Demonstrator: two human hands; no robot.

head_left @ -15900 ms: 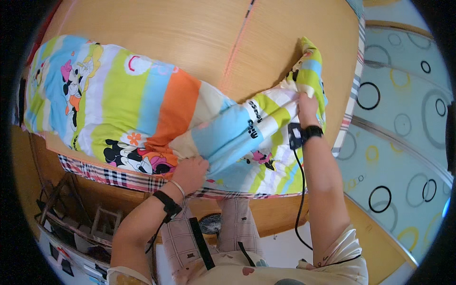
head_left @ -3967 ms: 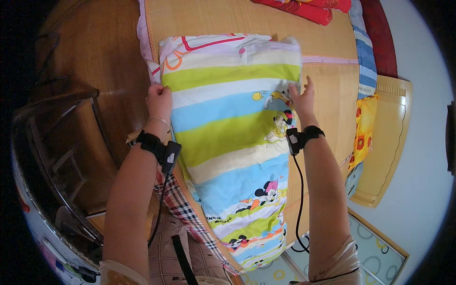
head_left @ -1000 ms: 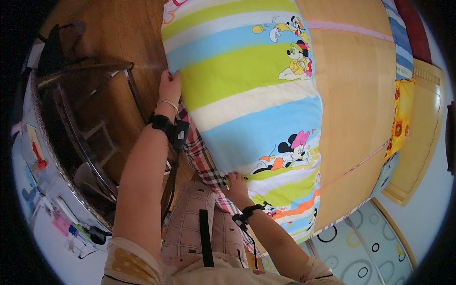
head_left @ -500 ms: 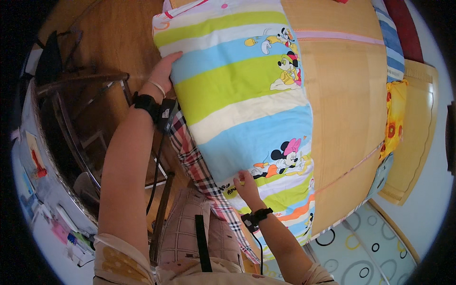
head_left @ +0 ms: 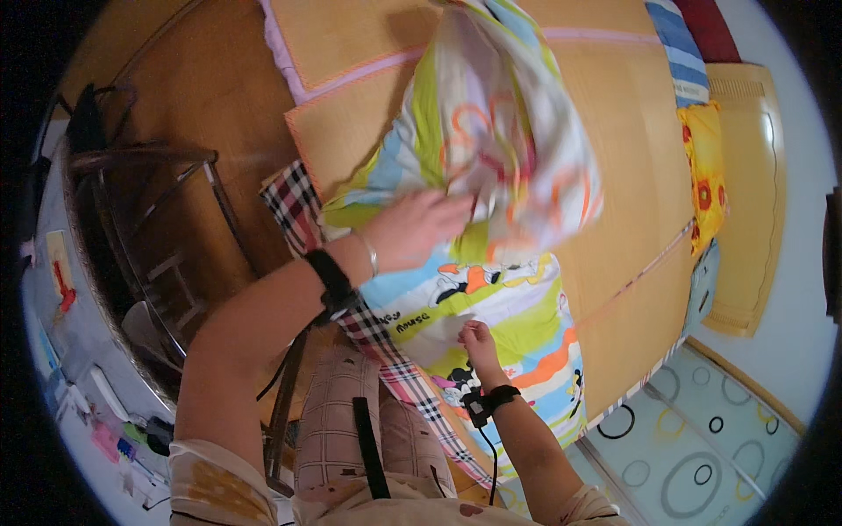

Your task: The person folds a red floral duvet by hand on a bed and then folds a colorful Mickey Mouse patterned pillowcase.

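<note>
Over on my left, a dark frame [head_left: 145, 159] against the brown wooden floor [head_left: 250, 131], just beside a cluttered pale surface [head_left: 82, 329]! Round to my right, yellow flowered cloth [head_left: 702, 158], blue-and-white striped cloth [head_left: 677, 51], a pale-yellow headboard [head_left: 745, 228], and lower down, ring-patterned panels [head_left: 658, 451]!

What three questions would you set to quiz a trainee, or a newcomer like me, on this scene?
1. Multiple choice: which hand is nearer the raised, blurred part of the striped quilt?
A) right
B) left
2. True or false: a black strap circles the wrist of the right hand.
3. Open: what pattern has the cloth along the left edge of the bed?

Key:
1. B, the left hand.
2. True.
3. Checked.
</note>
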